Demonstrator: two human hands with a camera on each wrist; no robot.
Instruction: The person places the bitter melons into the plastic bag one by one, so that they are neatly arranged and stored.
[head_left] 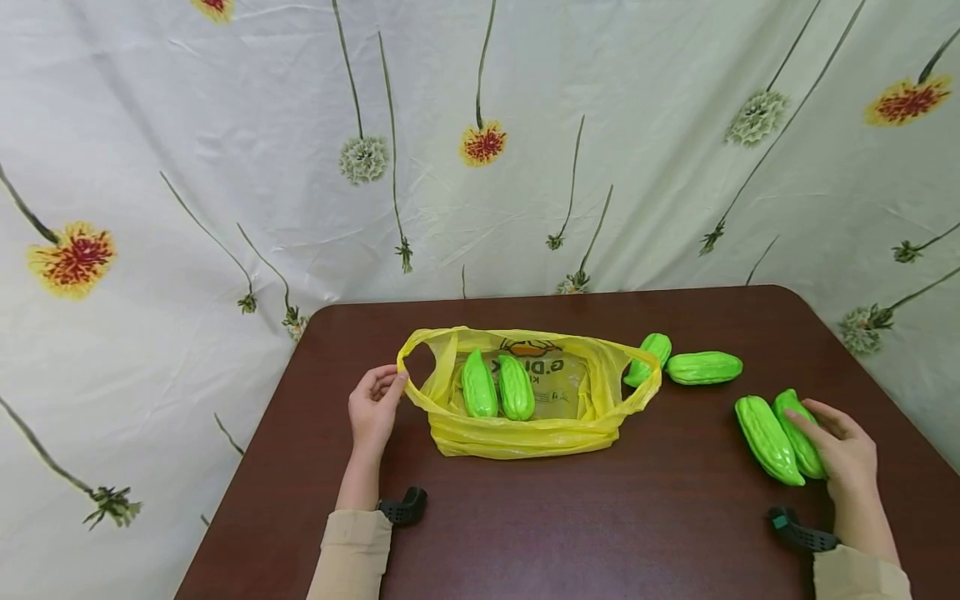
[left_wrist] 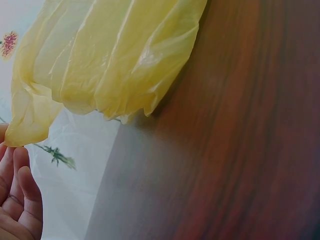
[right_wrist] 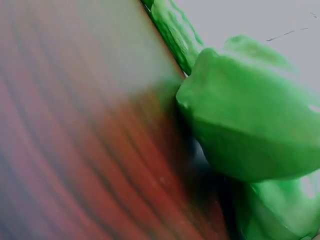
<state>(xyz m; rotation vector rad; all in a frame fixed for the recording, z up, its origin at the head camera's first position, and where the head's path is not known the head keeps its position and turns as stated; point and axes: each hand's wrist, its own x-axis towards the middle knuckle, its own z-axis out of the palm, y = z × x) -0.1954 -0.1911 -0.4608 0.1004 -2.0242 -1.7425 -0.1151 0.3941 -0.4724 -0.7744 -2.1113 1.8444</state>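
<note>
Green gourd [head_left: 807, 452], slanting far-left to near-right, is gripped by the right hand [head_left: 849, 446], well right of the yellow bag [head_left: 525, 438] whose handle the left hand [head_left: 373, 408] pinches.

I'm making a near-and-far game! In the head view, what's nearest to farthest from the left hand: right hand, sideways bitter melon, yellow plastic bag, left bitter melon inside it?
1. Yellow plastic bag: pinched by the left hand.
2. Left bitter melon: inside the bag.
3. Sideways bitter melon: right of the bag.
4. Right hand: far right.
</note>
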